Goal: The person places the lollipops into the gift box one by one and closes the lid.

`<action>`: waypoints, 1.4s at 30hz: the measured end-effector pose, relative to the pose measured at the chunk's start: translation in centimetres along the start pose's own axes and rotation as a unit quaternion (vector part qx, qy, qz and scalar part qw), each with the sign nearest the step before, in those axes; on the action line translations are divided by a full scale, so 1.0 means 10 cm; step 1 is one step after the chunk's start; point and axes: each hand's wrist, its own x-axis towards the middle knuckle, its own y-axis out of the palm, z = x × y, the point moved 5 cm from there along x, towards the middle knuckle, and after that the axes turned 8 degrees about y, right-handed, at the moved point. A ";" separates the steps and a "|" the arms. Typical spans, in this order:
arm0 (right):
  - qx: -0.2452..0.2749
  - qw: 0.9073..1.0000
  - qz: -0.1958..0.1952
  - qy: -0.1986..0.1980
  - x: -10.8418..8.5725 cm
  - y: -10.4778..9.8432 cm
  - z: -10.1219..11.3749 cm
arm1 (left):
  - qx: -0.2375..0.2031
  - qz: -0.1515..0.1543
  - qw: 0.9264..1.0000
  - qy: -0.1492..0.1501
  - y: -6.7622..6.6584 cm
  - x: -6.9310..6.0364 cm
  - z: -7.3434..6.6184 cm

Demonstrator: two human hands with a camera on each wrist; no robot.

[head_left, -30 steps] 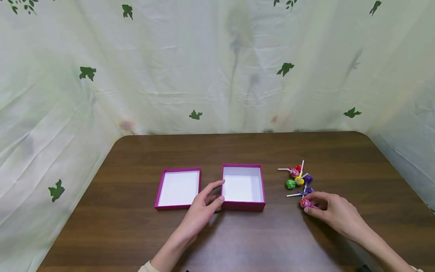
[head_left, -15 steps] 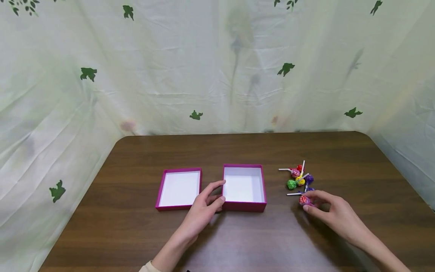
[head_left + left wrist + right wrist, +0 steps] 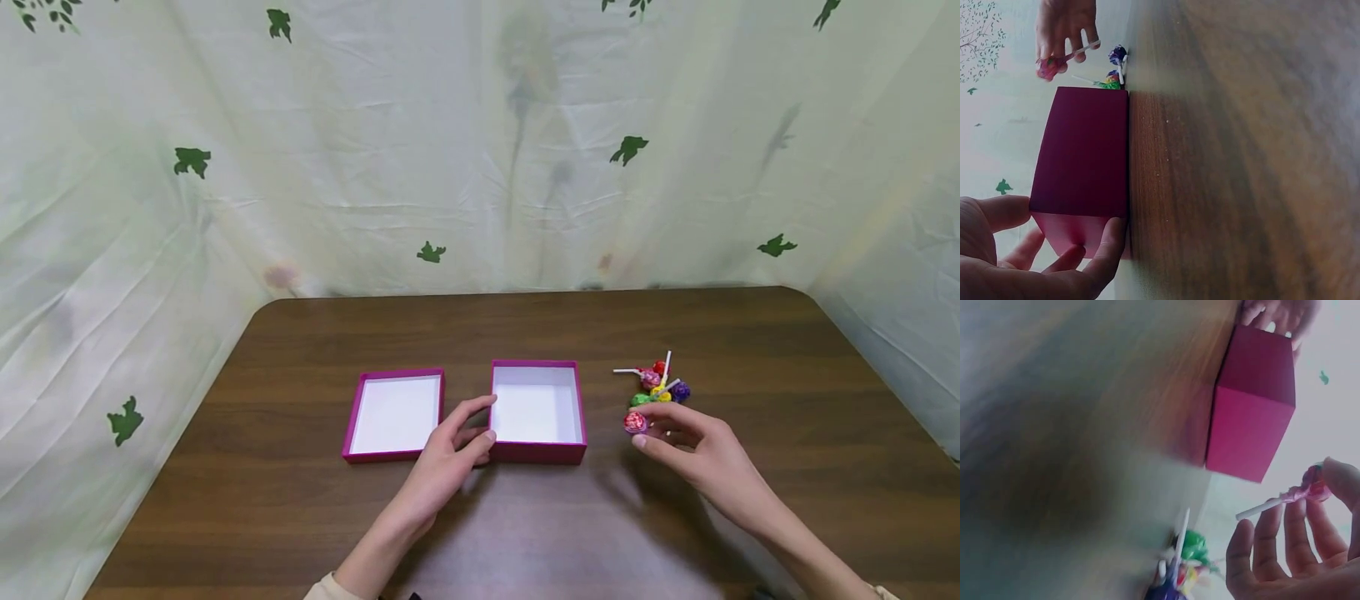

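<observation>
A magenta box [image 3: 538, 454] with a white inside stands uncovered at mid-table. My left hand [image 3: 448, 467] rests its fingertips against the box's left side, near the front corner; the left wrist view shows them spread over that wall. To the right, my right hand [image 3: 712, 450] pinches a red and pink wrapped lollipop [image 3: 634, 422] by its candy head, held above the table. Its white stick points back across the fingers in the right wrist view. Behind that hand lie several lollipops: green [image 3: 641, 400], yellow, pink [image 3: 650, 379], red and purple [image 3: 680, 392], partly hidden.
The box's shallow lid [image 3: 382, 457], white inside up, lies left of the box on the brown wooden table [image 3: 225, 500]. A pale curtain [image 3: 337, 167] with green leaf prints surrounds the table's back and sides.
My right hand has lifted the red and pink lollipop off the table and shifted it left and slightly away from me. My left hand has stayed at the box.
</observation>
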 end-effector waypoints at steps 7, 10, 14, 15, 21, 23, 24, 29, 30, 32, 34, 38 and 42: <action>0.051 0.998 0.016 -0.026 0.08 0.14 0.13 | 0.000 0.003 1.000 -0.010 -0.01 0.00 0.01; 0.063 0.997 0.019 -0.036 0.11 0.19 0.18 | -0.002 0.004 1.000 -0.009 -0.01 0.00 0.02; 0.089 0.995 0.033 -0.034 0.14 0.24 0.25 | -0.002 0.003 1.000 -0.010 -0.01 0.00 0.02; 0.094 0.994 0.036 -0.034 0.15 0.25 0.27 | -0.001 0.004 1.000 -0.008 -0.01 0.01 0.01; 0.096 0.993 0.044 -0.049 0.25 0.30 0.37 | 0.001 0.004 1.000 -0.009 -0.01 0.01 0.01; 0.098 0.992 0.050 -0.054 0.28 0.32 0.39 | 0.000 0.003 1.000 -0.009 -0.01 0.01 0.01; 0.101 0.992 0.054 -0.058 0.30 0.33 0.41 | -0.001 0.003 1.000 -0.009 -0.01 0.01 0.01; 0.116 0.989 0.064 -0.071 0.38 0.40 0.48 | -0.003 0.004 1.000 -0.005 -0.01 0.00 0.01; 0.116 0.988 0.064 -0.072 0.40 0.42 0.50 | -0.003 0.003 1.000 -0.008 -0.01 0.00 0.01; 0.114 0.989 0.064 -0.074 0.44 0.45 0.52 | -0.002 0.002 1.000 -0.006 -0.01 0.00 0.01; 0.110 0.989 0.063 -0.077 0.48 0.48 0.55 | -0.002 0.002 1.000 -0.007 0.00 0.00 0.01; 0.098 0.990 0.065 -0.083 0.56 0.57 0.60 | 0.002 0.003 1.000 -0.006 0.00 0.01 0.01; 0.091 0.989 0.070 -0.089 0.64 0.66 0.64 | 0.008 0.005 1.000 -0.011 0.00 0.01 0.03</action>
